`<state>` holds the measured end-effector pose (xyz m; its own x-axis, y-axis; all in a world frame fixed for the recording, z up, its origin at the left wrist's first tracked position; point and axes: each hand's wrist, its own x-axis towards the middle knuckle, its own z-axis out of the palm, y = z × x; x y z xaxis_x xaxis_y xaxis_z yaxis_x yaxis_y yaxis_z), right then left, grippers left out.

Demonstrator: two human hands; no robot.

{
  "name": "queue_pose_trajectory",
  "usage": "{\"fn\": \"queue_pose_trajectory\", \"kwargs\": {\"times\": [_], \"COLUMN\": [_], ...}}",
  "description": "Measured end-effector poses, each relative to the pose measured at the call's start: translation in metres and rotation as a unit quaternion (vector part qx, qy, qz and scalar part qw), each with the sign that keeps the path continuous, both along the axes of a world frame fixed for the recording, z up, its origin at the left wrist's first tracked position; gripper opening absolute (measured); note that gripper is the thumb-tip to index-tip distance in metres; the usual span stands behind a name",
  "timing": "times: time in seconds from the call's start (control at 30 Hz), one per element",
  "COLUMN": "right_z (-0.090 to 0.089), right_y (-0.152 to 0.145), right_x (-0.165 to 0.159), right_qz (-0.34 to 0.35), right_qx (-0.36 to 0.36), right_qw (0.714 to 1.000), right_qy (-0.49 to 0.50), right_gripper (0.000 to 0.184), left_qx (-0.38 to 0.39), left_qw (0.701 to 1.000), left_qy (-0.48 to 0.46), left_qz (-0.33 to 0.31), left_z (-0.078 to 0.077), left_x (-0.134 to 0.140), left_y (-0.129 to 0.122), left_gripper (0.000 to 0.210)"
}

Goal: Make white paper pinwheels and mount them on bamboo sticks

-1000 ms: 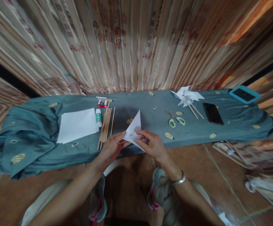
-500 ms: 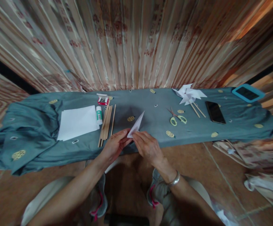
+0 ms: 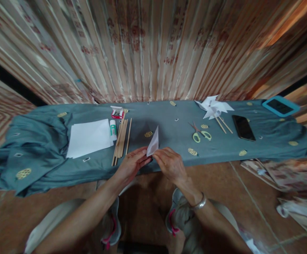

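Note:
A piece of white paper folded to a triangle stands tilted between my hands above the cloth's front edge. My left hand pinches its lower left corner. The fingertips of my right hand are closed on its lower right edge. Left of my hands lie several thin wooden sticks, one a little apart from the others. Beyond them are a glue stick and a stack of white paper sheets. Scissors with light green handles lie part-open to the right.
A blue-green cloth covers the long table. A small red and white box stands at the back. On the right are white paper pinwheels on sticks, a black phone and a blue-framed device. Curtains hang behind.
The folded paper has turned more upright in my hands, its tip shifting slightly left. My right hand has moved a little to the right, along the paper's lower edge.

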<state>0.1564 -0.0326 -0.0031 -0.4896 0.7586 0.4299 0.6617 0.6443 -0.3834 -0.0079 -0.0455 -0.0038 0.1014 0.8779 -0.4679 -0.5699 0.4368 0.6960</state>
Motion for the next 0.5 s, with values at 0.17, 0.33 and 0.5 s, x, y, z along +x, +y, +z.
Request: {"fn": "queue_pose_trajectory", "kwargs": {"times": [0.17, 0.33, 0.5], "right_z": [-0.0010, -0.0007, 0.0027], "right_y": [-0.0032, -0.0068, -0.0055], "right_x": [-0.0012, -0.0020, -0.0007], "right_qz": [0.014, 0.028, 0.037], "right_qx": [0.003, 0.012, 0.004], "right_qw": [1.000, 0.999, 0.999], "right_qy": [0.014, 0.019, 0.039], "right_gripper": [0.027, 0.025, 0.024], "left_qx": [0.012, -0.016, -0.010], "left_qw": [1.000, 1.000, 0.999], "left_qy": [0.003, 0.019, 0.032], "left_qz": [-0.009, 0.011, 0.020], "left_z": [0.0022, 0.0032, 0.0039], "left_x": [-0.0002, -0.0004, 0.0004], "left_y": [0.0006, 0.0006, 0.0002], "left_gripper": [0.023, 0.021, 0.023]}}
